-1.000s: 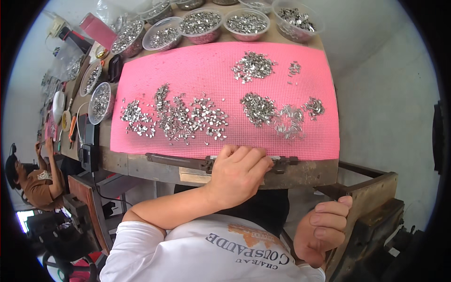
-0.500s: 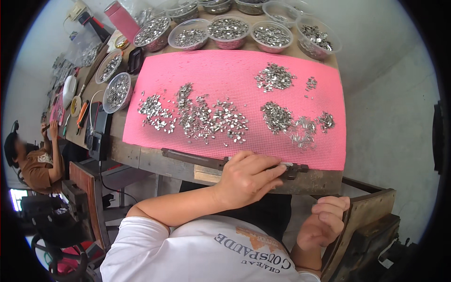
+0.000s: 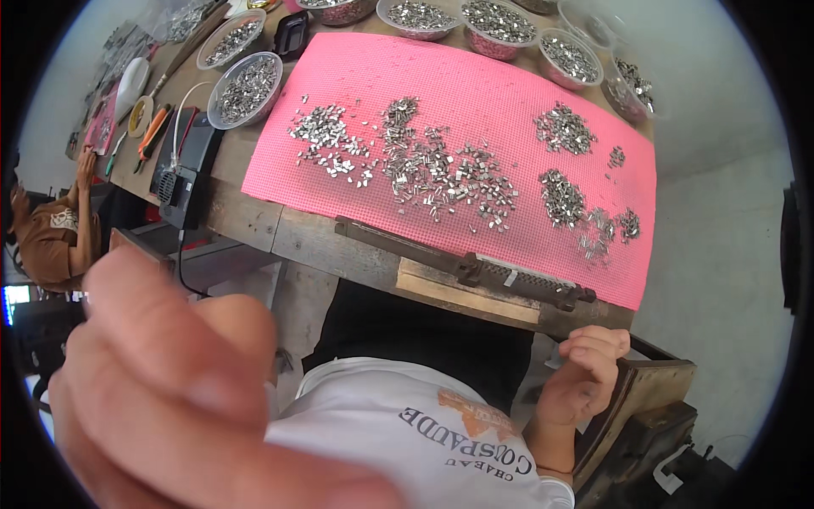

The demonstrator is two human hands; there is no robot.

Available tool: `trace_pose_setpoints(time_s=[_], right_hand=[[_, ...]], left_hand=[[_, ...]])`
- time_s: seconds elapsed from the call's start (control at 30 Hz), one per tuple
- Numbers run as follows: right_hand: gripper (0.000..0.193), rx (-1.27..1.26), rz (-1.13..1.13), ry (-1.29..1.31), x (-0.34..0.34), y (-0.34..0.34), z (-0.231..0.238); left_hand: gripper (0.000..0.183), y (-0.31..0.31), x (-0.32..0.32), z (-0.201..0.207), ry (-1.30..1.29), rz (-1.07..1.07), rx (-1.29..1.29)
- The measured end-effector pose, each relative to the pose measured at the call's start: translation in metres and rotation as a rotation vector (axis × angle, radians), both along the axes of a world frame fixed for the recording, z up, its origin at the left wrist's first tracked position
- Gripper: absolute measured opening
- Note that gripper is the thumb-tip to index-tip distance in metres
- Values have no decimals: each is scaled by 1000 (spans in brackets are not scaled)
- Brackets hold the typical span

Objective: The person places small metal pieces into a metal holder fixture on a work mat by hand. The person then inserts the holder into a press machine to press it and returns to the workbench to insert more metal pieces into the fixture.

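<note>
The left hand (image 3: 178,399) looms blurred close to the camera, fingers curled, holding nothing I can tell. Metal pieces (image 3: 424,165) lie on the pink mat (image 3: 475,93) mid-bench, well apart from both hands. The right hand (image 3: 585,377), fingers loosely curled and empty, hangs below the bench's front right edge.

Bright, even daylight fills the scene, leaving the pink mat (image 3: 475,110) vivid and the small metal pieces (image 3: 441,174) glinting, with only soft shadows under the bench edge. The left hand (image 3: 178,399) looms close to the lens, large and blurred. Fisheye distortion bends the table's straight edges, and a black rim rings the view.
</note>
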State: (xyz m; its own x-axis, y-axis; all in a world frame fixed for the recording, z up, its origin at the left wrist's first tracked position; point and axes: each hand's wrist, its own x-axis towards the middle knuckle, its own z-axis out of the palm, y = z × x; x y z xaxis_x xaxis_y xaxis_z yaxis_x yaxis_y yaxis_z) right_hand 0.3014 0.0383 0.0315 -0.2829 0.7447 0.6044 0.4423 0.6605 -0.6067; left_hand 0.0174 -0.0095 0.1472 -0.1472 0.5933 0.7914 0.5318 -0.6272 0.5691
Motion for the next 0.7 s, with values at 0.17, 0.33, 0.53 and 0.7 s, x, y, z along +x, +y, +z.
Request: trace_pose_setpoints(time_s=[0.17, 0.33, 0.53, 0.7], right_hand=[[40, -11, 74, -75, -25, 4, 3], [10, -56, 203, -147, -69, 18, 17], [22, -44, 254, -354, -132, 48, 8], [16, -20, 286, -478, -171, 69, -4]], left_hand=[[12, -23, -4, 7, -31, 276, 10], [26, -31, -97, -45, 174, -431, 608], [16, 22, -107, -77, 208, 136, -271], [14, 39, -114, -130, 222, 249, -475]])
